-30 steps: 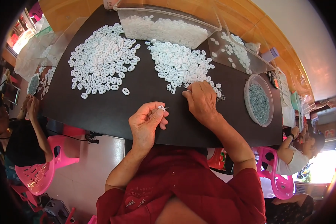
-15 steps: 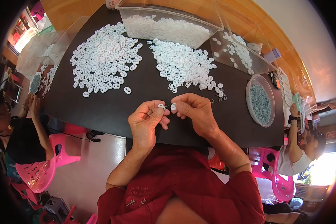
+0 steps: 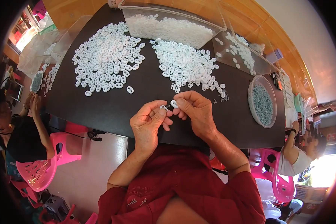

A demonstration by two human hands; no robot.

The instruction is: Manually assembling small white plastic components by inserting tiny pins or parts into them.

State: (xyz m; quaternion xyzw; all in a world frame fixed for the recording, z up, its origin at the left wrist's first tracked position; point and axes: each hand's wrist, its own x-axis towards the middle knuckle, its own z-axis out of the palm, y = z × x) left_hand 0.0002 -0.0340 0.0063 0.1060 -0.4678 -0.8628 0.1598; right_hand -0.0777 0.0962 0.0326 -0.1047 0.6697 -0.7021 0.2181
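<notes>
Over the near part of the dark table (image 3: 97,112), my left hand (image 3: 147,127) pinches a small white plastic piece (image 3: 163,108). A thin dark metal pin, perhaps a screw or spring (image 3: 167,107), points from it toward the other hand. Thumb and fingertips of my right hand (image 3: 198,114) close on a white oval plastic piece with holes (image 3: 174,104). The two pieces are close together, with the pin between them; whether it touches the right piece I cannot tell. Beyond my hands lie a left heap of white oval pieces (image 3: 108,56) and a right heap of similar pieces (image 3: 184,61).
A clear bin (image 3: 168,16) of white pieces stands at the back, beside a clear tray (image 3: 246,56). At right is a round dish (image 3: 263,101) of small grey metal parts. Loose metal bits (image 3: 224,98) lie near the right heap. Co-workers sit left (image 3: 26,138) and right (image 3: 293,155).
The white piece in my right hand has turned to show its oval face with holes. My hands stay close together; the whole view has shifted slightly.
</notes>
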